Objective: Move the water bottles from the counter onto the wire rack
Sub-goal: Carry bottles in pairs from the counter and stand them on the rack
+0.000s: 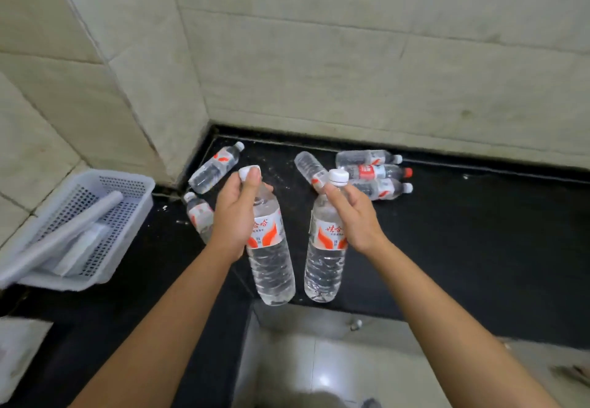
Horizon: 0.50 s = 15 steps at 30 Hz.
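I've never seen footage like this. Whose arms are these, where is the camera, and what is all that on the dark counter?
There is no machine: a person wears one camera on the head, looking down at bare arms. The left hand grips a clear plastic water bottle with a white cap near its neck; the right hand grips a second such bottle. Six more bottles lie on the black stone counter, one with a red cap. At the left sits a white perforated plastic basket. No wire rack shows.

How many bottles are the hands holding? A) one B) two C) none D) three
B: the left hand grips one bottle near its cap, and the right hand grips another bottle the same way.
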Each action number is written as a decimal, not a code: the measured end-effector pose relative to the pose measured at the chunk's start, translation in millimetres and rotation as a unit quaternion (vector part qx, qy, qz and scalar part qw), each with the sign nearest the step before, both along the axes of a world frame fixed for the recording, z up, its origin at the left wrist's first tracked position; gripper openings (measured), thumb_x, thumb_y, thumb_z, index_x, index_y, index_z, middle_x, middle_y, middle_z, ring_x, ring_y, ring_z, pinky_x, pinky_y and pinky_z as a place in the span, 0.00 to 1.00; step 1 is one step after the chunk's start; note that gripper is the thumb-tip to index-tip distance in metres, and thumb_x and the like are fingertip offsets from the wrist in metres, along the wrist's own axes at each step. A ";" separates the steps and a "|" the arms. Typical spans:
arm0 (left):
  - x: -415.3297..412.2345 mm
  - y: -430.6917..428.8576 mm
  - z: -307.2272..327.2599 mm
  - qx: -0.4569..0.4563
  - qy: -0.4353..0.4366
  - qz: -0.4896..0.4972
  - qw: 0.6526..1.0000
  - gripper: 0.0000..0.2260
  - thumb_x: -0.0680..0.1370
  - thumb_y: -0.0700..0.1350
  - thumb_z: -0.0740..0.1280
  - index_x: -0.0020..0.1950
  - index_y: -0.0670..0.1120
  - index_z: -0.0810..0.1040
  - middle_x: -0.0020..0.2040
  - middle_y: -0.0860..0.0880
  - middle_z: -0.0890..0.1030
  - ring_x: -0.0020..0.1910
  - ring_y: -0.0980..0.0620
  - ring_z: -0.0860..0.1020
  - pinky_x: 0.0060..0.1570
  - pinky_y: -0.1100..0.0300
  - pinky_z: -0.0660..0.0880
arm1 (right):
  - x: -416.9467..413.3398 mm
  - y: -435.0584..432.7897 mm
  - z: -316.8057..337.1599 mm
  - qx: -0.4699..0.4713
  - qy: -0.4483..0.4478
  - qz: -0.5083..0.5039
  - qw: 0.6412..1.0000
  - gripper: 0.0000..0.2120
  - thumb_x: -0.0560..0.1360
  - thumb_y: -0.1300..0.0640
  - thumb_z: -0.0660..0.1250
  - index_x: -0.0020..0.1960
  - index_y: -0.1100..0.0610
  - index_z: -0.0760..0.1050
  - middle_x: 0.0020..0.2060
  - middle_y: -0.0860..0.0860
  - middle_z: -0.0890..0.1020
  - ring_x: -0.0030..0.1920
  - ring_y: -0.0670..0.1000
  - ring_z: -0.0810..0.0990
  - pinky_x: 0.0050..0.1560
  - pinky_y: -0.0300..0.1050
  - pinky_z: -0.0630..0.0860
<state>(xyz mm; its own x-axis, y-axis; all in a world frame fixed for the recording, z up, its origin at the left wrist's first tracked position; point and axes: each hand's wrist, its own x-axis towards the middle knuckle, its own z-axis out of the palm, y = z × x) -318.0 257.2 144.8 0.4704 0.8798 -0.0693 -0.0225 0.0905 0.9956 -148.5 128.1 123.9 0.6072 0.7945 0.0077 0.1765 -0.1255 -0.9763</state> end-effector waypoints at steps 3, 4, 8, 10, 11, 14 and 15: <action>47.4 -36.2 18.6 -0.011 -0.031 -0.056 0.998 0.14 0.77 0.62 0.67 0.45 0.52 0.81 0.45 0.47 0.86 0.44 0.48 0.84 0.47 0.53 0.81 | 31.9 -50.7 14.5 0.004 -0.012 -0.049 0.999 0.33 0.68 0.24 0.65 0.48 0.53 0.80 0.44 0.52 0.86 0.46 0.50 0.85 0.50 0.54 0.81; 63.7 -50.3 22.8 -0.016 -0.043 -0.073 0.996 0.14 0.79 0.60 0.67 0.46 0.50 0.81 0.45 0.47 0.86 0.43 0.50 0.85 0.44 0.56 0.81 | 42.5 -69.3 18.3 0.005 -0.018 -0.059 0.998 0.35 0.69 0.24 0.65 0.51 0.56 0.80 0.46 0.54 0.86 0.48 0.51 0.85 0.54 0.59 0.81; 134.0 -124.9 37.8 -0.007 -0.060 -0.134 0.989 0.13 0.81 0.56 0.66 0.50 0.47 0.81 0.44 0.47 0.86 0.42 0.50 0.85 0.41 0.57 0.81 | 89.2 -157.4 33.2 0.022 -0.059 -0.112 0.992 0.19 0.75 0.28 0.63 0.49 0.41 0.81 0.45 0.46 0.87 0.48 0.47 0.86 0.52 0.55 0.81; 171.0 -171.1 41.6 0.016 -0.060 -0.168 0.984 0.10 0.81 0.55 0.66 0.48 0.52 0.82 0.46 0.47 0.87 0.44 0.49 0.86 0.42 0.57 0.81 | 115.8 -207.7 38.5 0.022 -0.085 -0.145 0.986 0.19 0.73 0.26 0.62 0.46 0.39 0.80 0.43 0.42 0.86 0.46 0.43 0.85 0.49 0.49 0.80; 189.7 -196.3 42.5 0.032 -0.062 -0.184 0.980 0.09 0.80 0.56 0.67 0.47 0.54 0.83 0.46 0.47 0.87 0.45 0.50 0.86 0.43 0.57 0.81 | 130.5 -234.7 40.0 0.018 -0.094 -0.163 0.982 0.21 0.72 0.24 0.62 0.45 0.40 0.79 0.42 0.41 0.85 0.45 0.42 0.84 0.49 0.50 0.81; 246.6 -277.4 43.7 0.091 -0.053 -0.221 0.970 0.10 0.78 0.60 0.67 0.46 0.57 0.82 0.47 0.49 0.86 0.45 0.52 0.85 0.44 0.57 0.79 | 178.3 -322.5 42.0 0.001 -0.125 -0.211 0.970 0.24 0.72 0.23 0.60 0.45 0.43 0.77 0.40 0.43 0.84 0.42 0.44 0.82 0.50 0.54 0.81; 265.4 -304.8 44.4 0.109 -0.049 -0.235 0.965 0.11 0.77 0.62 0.66 0.46 0.58 0.82 0.48 0.49 0.86 0.45 0.53 0.84 0.45 0.57 0.79 | 194.2 -351.6 42.0 -0.003 -0.140 -0.226 0.964 0.23 0.73 0.24 0.60 0.45 0.43 0.76 0.40 0.44 0.83 0.42 0.45 0.82 0.49 0.54 0.80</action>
